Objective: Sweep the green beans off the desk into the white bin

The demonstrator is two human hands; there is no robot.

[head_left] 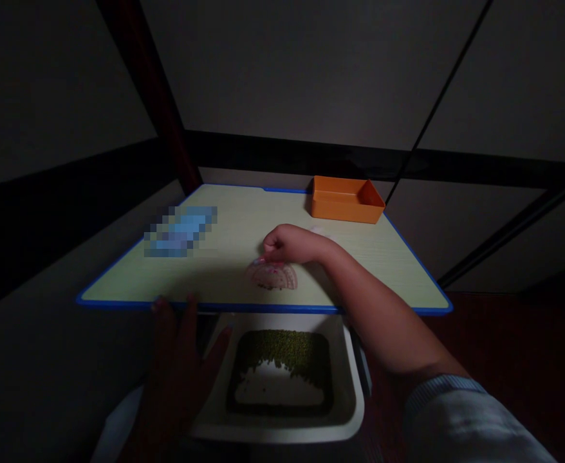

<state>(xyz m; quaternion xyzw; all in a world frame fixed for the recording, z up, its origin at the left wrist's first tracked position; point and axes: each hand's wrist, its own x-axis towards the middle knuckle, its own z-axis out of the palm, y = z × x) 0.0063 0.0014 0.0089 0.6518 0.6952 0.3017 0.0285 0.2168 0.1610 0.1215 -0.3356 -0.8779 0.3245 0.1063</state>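
My right hand (289,243) is closed in a pinch above the middle of the tabletop. Its fingers grip the upper edge of a pinkish, see-through protractor (273,275), tilted or flat on the surface; I cannot tell which. A few small dark specks lie at the protractor's lower edge. My left hand (181,360) is in deep shade at the near edge of the board, fingers spread, with its fingertips at the blue rim. Between my arms, below the board's edge, a white tub (352,411) holds many small green beans (282,347), heaped mostly towards its far side.
The pale yellow tabletop (234,206) has a blue rim. An orange open box (345,211) stands at its far right corner. A blurred-out blue item (181,231) lies on the left. Dark cabinet panels (287,77) rise behind the table.
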